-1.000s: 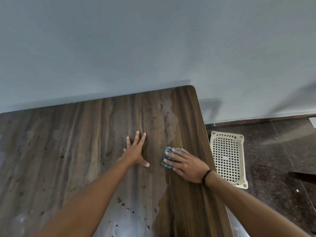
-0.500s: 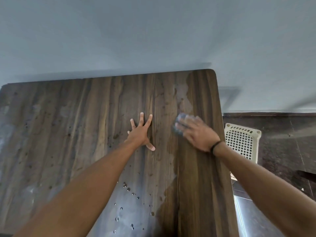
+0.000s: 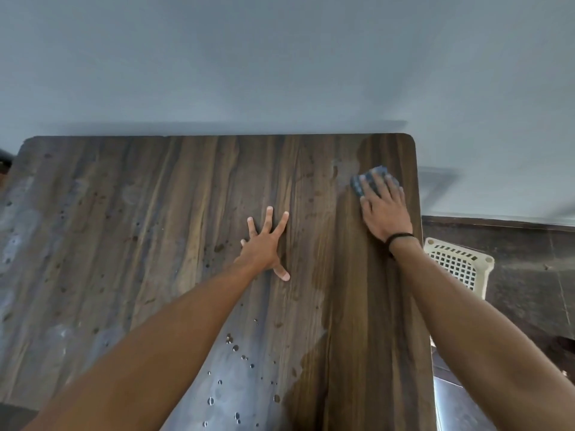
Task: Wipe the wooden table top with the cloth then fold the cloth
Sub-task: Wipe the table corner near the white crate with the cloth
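The dark wooden table top (image 3: 155, 244) fills most of the view, with dusty grey patches on its left and water drops near the front. A small blue cloth (image 3: 361, 181), bunched up, lies near the table's far right corner. My right hand (image 3: 384, 209) presses flat on the cloth with straight fingers, covering most of it. A darker, damp strip runs along the right side of the table. My left hand (image 3: 266, 247) rests flat on the wood near the middle, fingers spread, holding nothing.
A pale wall stands right behind the table's far edge. To the right, below the table edge, a cream perforated plastic crate (image 3: 460, 265) sits on the dark floor (image 3: 513, 275).
My right hand has pushed the cloth away from me, from beside the left hand to the far right corner. The left hand has stayed planted on the wood.
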